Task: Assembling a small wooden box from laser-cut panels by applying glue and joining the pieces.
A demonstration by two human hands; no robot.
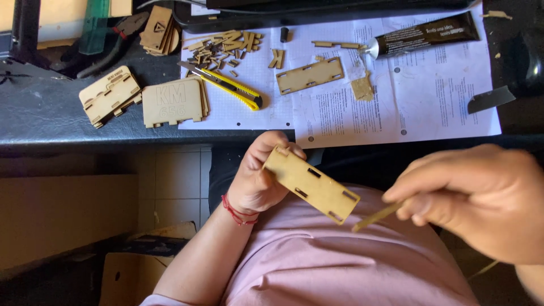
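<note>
I see my left hand [258,181] closed on a flat tan rectangular wooden panel with slots [311,184]. At its four o'clock, my right hand [476,198] pinches a thin tan wooden strip [377,217]

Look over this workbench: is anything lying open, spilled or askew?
Yes. The black glue tube lies uncapped on the printed paper sheets, nozzle bare, with a small black cap lying apart. The yellow utility knife rests diagonally, blade extended. Small wooden offcuts lie scattered.
</note>
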